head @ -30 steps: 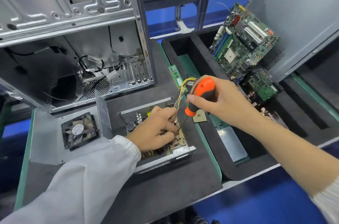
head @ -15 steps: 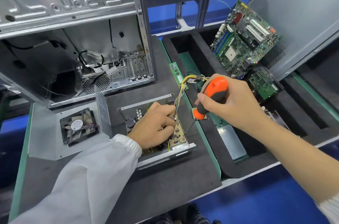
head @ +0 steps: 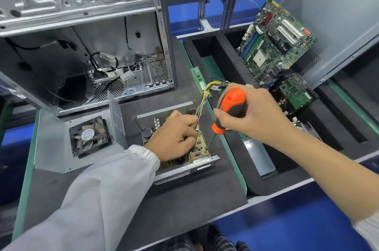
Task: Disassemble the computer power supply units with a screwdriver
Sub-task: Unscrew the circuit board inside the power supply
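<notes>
Two hands work over the opened power supply unit [head: 180, 168] on our desk [head: 184, 205]. Our right hand [head: 252, 115] grips the orange screwdriver [head: 230, 109], fingers wrapped round the handle, its tip touching the circuit board [head: 202, 146] at the unit's right edge. Our left hand [head: 174, 137] rests curled inside the unit, fingertips among the components; we cannot tell whether it holds anything.

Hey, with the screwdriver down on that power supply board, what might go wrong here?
1. The screwdriver tip sits on the board's near right corner; a slip could gouge the circuit board.
2. The left hand rests on the components close to the tip, so a slip might jab its fingers.
</notes>
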`<state>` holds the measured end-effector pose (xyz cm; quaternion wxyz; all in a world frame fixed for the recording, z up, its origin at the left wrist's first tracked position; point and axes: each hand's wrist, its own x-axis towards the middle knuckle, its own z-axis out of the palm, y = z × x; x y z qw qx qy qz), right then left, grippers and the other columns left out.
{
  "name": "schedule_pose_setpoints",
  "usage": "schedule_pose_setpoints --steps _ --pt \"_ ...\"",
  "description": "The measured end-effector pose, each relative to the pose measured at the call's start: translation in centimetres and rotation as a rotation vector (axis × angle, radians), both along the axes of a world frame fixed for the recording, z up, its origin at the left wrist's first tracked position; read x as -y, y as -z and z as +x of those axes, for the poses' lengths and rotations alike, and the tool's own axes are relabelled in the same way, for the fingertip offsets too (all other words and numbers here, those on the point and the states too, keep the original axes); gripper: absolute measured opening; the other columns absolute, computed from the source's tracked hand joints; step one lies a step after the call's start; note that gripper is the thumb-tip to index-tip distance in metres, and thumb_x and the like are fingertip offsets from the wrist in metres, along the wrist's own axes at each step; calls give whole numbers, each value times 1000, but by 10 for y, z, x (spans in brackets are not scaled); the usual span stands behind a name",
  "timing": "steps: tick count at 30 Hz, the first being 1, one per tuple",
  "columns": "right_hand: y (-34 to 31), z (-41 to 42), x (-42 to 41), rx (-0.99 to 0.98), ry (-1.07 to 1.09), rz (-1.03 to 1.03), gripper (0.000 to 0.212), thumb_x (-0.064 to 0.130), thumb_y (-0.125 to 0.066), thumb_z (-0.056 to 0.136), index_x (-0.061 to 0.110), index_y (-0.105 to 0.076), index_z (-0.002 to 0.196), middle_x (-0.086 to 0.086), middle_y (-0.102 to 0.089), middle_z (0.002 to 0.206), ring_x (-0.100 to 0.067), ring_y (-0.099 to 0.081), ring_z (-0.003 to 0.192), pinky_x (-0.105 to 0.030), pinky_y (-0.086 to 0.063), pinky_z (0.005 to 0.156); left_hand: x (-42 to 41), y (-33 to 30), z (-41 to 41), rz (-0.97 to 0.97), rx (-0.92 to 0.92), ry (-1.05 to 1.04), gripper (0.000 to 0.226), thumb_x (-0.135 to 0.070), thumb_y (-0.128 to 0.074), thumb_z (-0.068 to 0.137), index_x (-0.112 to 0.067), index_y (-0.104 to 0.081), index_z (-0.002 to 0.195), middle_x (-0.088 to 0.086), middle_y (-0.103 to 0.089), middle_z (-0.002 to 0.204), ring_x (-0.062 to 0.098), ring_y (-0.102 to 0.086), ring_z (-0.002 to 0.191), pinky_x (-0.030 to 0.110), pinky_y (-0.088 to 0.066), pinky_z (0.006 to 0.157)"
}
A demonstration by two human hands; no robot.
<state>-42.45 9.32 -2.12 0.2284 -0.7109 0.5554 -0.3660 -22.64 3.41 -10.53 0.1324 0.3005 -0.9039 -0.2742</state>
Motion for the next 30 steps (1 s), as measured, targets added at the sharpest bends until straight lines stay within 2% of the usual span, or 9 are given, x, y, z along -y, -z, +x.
schedule_pose_setpoints --steps 3,6,9,13,16,20,25,30 --pt "-4 6 4 -81 -26 17 24 33 -68 76 12 -58 71 1 -62 62 -13 -54 64 -19 -41 61 1 1 -1 1 -3 -5 28 -10 -45 76 -9 -52 49 -7 -31 68 16 -31 71 29 -26 77" --pt "-5 10 5 -104 -60 5 23 30 -73 78 19 -54 72 4 -60 61 -13 -52 62 -26 -43 64 0 2 -1 -18 -9 -6 28 -9 -47 76 -10 -50 48 -7 -31 67 15 -29 71 25 -22 74" --pt "-6 11 3 -108 -42 -9 25 28 -74 78 20 -52 70 3 -58 59 -13 -50 61 -24 -42 62 1 3 0 -34 -7 -3 29 -8 -48 77 -11 -50 48 -6 -33 68 15 -30 72 21 -23 75" --pt "-7 10 1 -113 -13 -10 25 33 -68 77 12 -55 69 -1 -58 60 -17 -50 61 -23 -41 60 1 2 -2 -25 -21 10 30 -8 -46 76 -20 -39 48 -6 -32 68 12 -28 67 28 -24 76" --pt "-7 9 -1 -94 -18 7 24 26 -73 78 10 -57 71 -4 -60 61 -19 -52 61 -28 -43 61 1 3 -2 -24 -9 9 29 -10 -45 76 -16 -41 48 -6 -32 69 12 -28 68 30 -27 77" --pt "-7 7 -2 -80 -2 13 24 22 -75 78 8 -57 71 -5 -59 61 -20 -51 62 -22 -40 60 1 4 0 -39 -3 15 29 -10 -45 78 -11 -46 49 -6 -31 69 10 -29 68 30 -28 79" --pt "-6 7 -1 -89 1 6 23 21 -75 78 7 -58 72 -4 -60 63 -21 -51 63 -22 -41 60 1 1 0 -71 -21 32 29 -7 -46 77 -15 -44 49 -7 -30 69 17 -33 68 32 -28 78" --pt "-7 8 -2 -93 -10 9 22 23 -74 78 8 -58 73 -4 -61 65 -20 -54 64 -28 -43 64 0 0 0 -68 -15 36 29 -7 -46 77 -18 -41 50 -8 -28 68 16 -30 68 31 -27 77"
